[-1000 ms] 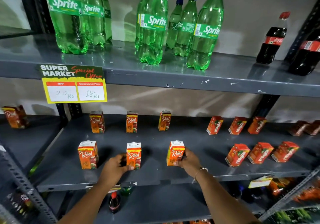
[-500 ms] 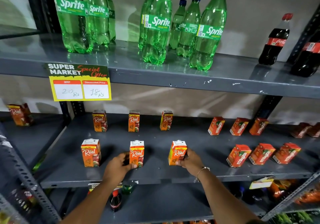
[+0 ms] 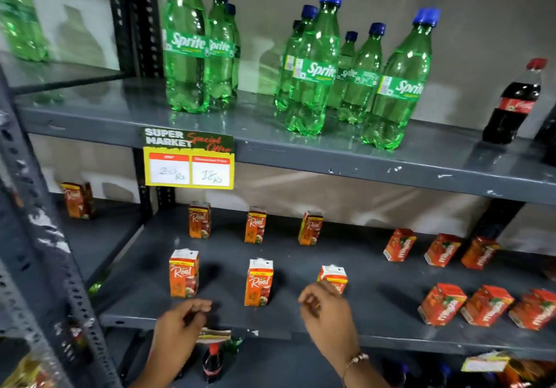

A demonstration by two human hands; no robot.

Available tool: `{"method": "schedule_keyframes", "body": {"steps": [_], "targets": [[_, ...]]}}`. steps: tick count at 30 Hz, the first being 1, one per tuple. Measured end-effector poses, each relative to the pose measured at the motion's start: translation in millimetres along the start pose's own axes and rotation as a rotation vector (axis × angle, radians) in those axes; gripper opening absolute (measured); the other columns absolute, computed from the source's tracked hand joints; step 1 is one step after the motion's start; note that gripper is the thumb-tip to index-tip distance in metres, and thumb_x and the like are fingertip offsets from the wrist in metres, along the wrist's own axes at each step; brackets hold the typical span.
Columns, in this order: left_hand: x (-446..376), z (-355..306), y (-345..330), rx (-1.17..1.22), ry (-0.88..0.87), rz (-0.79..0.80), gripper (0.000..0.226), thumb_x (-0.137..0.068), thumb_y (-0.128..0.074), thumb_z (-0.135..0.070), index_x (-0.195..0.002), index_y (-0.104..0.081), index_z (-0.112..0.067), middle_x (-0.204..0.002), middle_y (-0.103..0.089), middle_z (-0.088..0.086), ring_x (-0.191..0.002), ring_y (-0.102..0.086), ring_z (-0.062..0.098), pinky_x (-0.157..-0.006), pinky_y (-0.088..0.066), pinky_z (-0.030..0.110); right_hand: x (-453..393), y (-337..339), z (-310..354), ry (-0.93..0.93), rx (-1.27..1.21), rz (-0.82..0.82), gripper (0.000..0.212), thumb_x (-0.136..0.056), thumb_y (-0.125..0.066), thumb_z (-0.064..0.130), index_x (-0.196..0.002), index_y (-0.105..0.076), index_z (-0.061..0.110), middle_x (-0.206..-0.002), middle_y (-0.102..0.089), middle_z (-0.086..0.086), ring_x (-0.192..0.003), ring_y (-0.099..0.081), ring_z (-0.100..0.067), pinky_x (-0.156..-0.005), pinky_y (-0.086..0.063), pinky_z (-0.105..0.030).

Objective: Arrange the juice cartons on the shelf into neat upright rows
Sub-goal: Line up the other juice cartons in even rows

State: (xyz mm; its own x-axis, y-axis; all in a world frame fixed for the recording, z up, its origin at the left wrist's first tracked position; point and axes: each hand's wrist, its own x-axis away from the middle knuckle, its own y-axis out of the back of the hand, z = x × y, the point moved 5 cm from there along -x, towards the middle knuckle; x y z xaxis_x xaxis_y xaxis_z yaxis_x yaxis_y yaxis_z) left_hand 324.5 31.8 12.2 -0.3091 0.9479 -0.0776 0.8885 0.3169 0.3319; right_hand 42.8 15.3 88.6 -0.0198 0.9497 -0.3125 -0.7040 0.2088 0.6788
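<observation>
Orange Real juice cartons stand upright in two rows on the grey middle shelf [image 3: 301, 321]. The front row holds a left carton [image 3: 183, 273], a middle carton [image 3: 258, 282] and a right carton [image 3: 334, 278]. Three more stand behind, the back left carton [image 3: 199, 220], back middle carton [image 3: 255, 225] and back right carton [image 3: 310, 227]. My left hand [image 3: 180, 327] hovers at the shelf's front edge, fingers loosely curled, touching nothing. My right hand [image 3: 328, 312] hangs just in front of the right front carton, partly hiding it, holding nothing.
Red Maaza cartons [image 3: 442, 303] sit tilted in two rows on the right. Green Sprite bottles [image 3: 313, 72] and a cola bottle [image 3: 514, 102] fill the upper shelf. A yellow price tag [image 3: 189, 162] hangs from that shelf's edge. A steel upright [image 3: 39, 237] stands left.
Both hands have let go of the front middle and right cartons and drawn back toward the shelf edge. The view has shifted left.
</observation>
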Motion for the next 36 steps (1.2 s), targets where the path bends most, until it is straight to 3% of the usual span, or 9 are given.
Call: {"method": "schedule_keyframes", "body": {"steps": [2,4,7,10,12,15,21,28,36], "targets": [[0.5,-2.0,28.2,-0.027,0.004,-0.175,0.024,-0.076,-0.066,0.002,-0.081,-0.070,-0.021,-0.078,-0.074,0.000,-0.073,-0.065,0.010,-0.069,-0.046,0.016,-11.3,-33.2,-3.8,-0.035,-0.025,0.166,0.030,-0.073,-0.062,0.009,-0.078,-0.057,0.039,-0.077,-0.062,0.006,-0.071,-0.060,-0.012,-0.060,-0.043,-0.008],[-6.9,2.2,51.4,-0.101,-0.006,-0.316,0.021,-0.074,-0.069,0.001,-0.090,-0.066,-0.011,-0.094,-0.065,0.009,-0.080,-0.059,0.021,-0.075,-0.043,0.033,-21.9,-59.1,-7.7,-0.137,-0.072,0.252,0.037,-0.073,-0.070,0.011,-0.096,-0.054,0.035,-0.082,-0.063,0.005,-0.068,-0.061,-0.009,-0.061,-0.045,-0.009],[-36.7,15.7,58.2,-0.065,0.057,-0.185,0.049,-0.070,-0.073,0.003,-0.115,-0.057,-0.005,-0.118,-0.057,0.012,-0.106,-0.055,0.030,-0.095,-0.044,0.046,-35.0,-87.3,-18.7,-0.326,-0.222,0.358,0.062,-0.063,-0.080,0.007,-0.116,-0.049,0.020,-0.103,-0.064,-0.001,-0.087,-0.065,-0.015,-0.073,-0.054,-0.022],[-60.7,14.1,46.5,0.030,0.113,0.046,0.061,-0.067,-0.074,0.008,-0.121,-0.050,-0.010,-0.110,-0.060,0.006,-0.100,-0.056,0.024,-0.078,-0.048,0.035,-45.5,-98.7,-20.6,-0.340,-0.257,0.376,0.074,-0.053,-0.085,0.010,-0.119,-0.053,0.018,-0.106,-0.069,0.002,-0.098,-0.065,-0.016,-0.092,-0.052,-0.040],[-71.4,13.3,41.4,0.022,0.152,0.149,0.049,-0.070,-0.068,0.011,-0.112,-0.053,-0.011,-0.090,-0.067,0.003,-0.080,-0.058,0.020,-0.055,-0.044,0.023,-48.1,-99.3,-16.2,-0.324,-0.243,0.371,0.065,-0.054,-0.086,0.014,-0.109,-0.055,0.030,-0.100,-0.070,0.007,-0.098,-0.064,-0.015,-0.092,-0.051,-0.038],[-82.1,17.8,42.0,0.001,0.183,0.240,0.037,-0.073,-0.063,0.013,-0.104,-0.056,-0.006,-0.071,-0.068,0.000,-0.060,-0.058,0.014,-0.043,-0.040,0.016,-48.3,-99.9,-12.9,-0.317,-0.297,0.388,0.052,-0.061,-0.083,0.009,-0.093,-0.054,0.038,-0.094,-0.068,0.014,-0.097,-0.065,-0.014,-0.091,-0.052,-0.037],[-86.1,17.1,51.9,0.003,0.160,0.331,0.038,-0.073,-0.070,0.005,-0.105,-0.057,-0.012,-0.071,-0.070,-0.002,-0.062,-0.058,0.015,-0.054,-0.042,0.024,-43.7,-101.4,-17.6,-0.299,-0.392,0.361,0.044,-0.067,-0.076,0.000,-0.092,-0.059,0.032,-0.091,-0.072,0.009,-0.084,-0.069,-0.004,-0.087,-0.056,-0.038],[-87.8,23.9,56.2,0.026,0.176,0.333,0.046,-0.071,-0.073,0.001,-0.112,-0.057,-0.013,-0.087,-0.071,0.001,-0.068,-0.059,0.014,-0.055,-0.044,0.023,-39.8,-103.6,-12.6,-0.264,-0.343,0.329,0.041,-0.071,-0.076,0.005,-0.095,-0.056,0.031,-0.085,-0.068,0.016,-0.076,-0.066,0.008,-0.067,-0.052,-0.014],[-85.8,30.8,55.8,0.072,0.164,0.301,0.051,-0.074,-0.072,0.000,-0.120,-0.055,-0.012,-0.093,-0.072,-0.002,-0.082,-0.065,0.016,-0.058,-0.045,0.027,-34.7,-104.8,-11.9,-0.277,-0.248,0.306,0.054,-0.075,-0.074,0.018,-0.123,-0.051,0.021,-0.098,-0.067,0.004,-0.084,-0.062,-0.007,-0.064,-0.045,-0.015]]}}
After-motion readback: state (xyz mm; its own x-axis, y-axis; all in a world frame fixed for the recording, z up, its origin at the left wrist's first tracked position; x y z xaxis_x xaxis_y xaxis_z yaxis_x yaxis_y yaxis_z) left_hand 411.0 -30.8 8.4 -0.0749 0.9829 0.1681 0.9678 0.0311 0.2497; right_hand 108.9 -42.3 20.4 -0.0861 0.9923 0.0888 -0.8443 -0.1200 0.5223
